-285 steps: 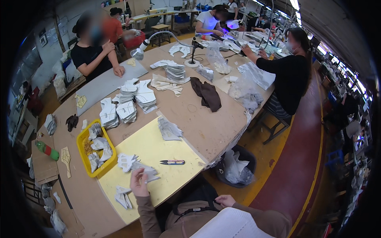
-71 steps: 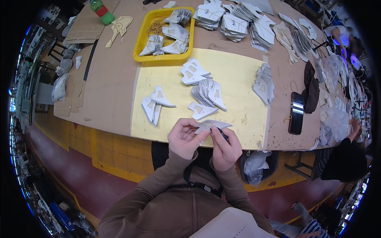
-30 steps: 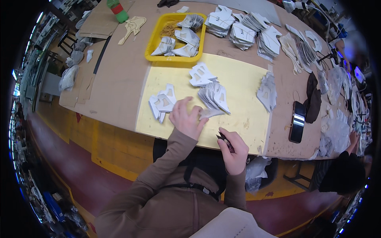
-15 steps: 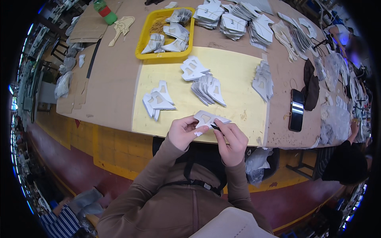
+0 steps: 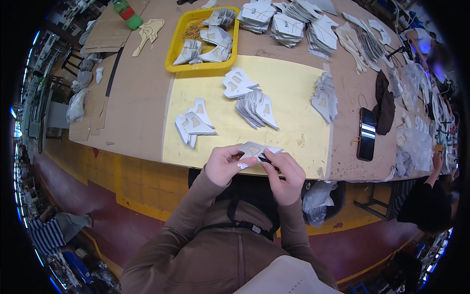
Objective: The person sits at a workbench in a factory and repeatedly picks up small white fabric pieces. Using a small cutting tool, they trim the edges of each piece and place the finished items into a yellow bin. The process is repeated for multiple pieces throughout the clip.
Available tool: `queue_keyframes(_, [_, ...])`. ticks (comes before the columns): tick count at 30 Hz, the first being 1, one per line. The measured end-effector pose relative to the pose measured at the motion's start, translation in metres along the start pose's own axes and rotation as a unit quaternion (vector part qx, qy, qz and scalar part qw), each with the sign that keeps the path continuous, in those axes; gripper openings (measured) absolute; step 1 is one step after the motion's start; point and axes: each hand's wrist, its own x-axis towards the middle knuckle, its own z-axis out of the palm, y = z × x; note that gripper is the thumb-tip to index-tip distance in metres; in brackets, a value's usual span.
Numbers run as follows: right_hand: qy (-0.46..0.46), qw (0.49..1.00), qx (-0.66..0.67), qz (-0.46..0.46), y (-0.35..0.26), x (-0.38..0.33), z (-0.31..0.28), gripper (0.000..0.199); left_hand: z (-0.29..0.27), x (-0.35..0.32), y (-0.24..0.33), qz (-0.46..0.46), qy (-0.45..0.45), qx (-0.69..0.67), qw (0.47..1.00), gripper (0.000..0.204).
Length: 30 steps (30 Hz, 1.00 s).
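- The left hand (image 5: 226,164) pinches the near edge of a flat grey-white cut piece of stiff sheet material with a window-shaped hole (image 5: 257,149), thumb on top and fingers curled beneath, so the piece stays level and its face turns up to the eye.
- The right hand (image 5: 284,171) closes on the same piece from the other side, and its fingers also grip a thin dark tool (image 5: 268,159); what kind of tool it is, I cannot tell.
- The piece sits between both hands, raised just above the near edge of the wooden surface (image 5: 142,98), close to the body, which seems to suit close handwork.
- The piece looks pale, thin and angular, with a pointed tip towards the right hand and a small cut-out near its middle.
- Just beyond the hands lies a yellow rectangular mat (image 5: 293,98) with three loose groups of matching pale pieces: a small heap (image 5: 193,125) ahead of the left hand, a fanned row (image 5: 257,108) straight ahead, and a stack (image 5: 325,100) ahead of the right hand, probably sorted for easy reach.
- Further out from the left hand stands a yellow plastic tray (image 5: 171,54) holding more pieces.
- A black phone (image 5: 366,133) lies flat out past the right hand, just off the mat.
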Motion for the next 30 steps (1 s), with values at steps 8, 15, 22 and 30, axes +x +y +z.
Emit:
queue_keyframes(8, [-0.025,1.000,-0.006,-0.004,0.000,0.000,-0.005,0.031,-0.005,-0.001,0.003,-0.008,0.010,0.103,0.995,0.022])
queue_keyframes(15, [0.026,0.999,0.024,0.013,-0.003,-0.005,0.005,0.031,0.003,-0.002,0.004,0.019,0.022,0.093,0.995,0.020])
queue_keyframes(22, [0.045,0.993,0.060,0.096,-0.012,-0.011,0.012,0.027,0.011,-0.004,0.006,0.039,0.053,0.115,0.991,0.022])
queue_keyframes(30, [0.106,0.994,-0.018,-0.011,-0.006,-0.015,0.025,0.034,0.021,-0.008,0.002,0.070,0.065,0.034,0.995,0.026])
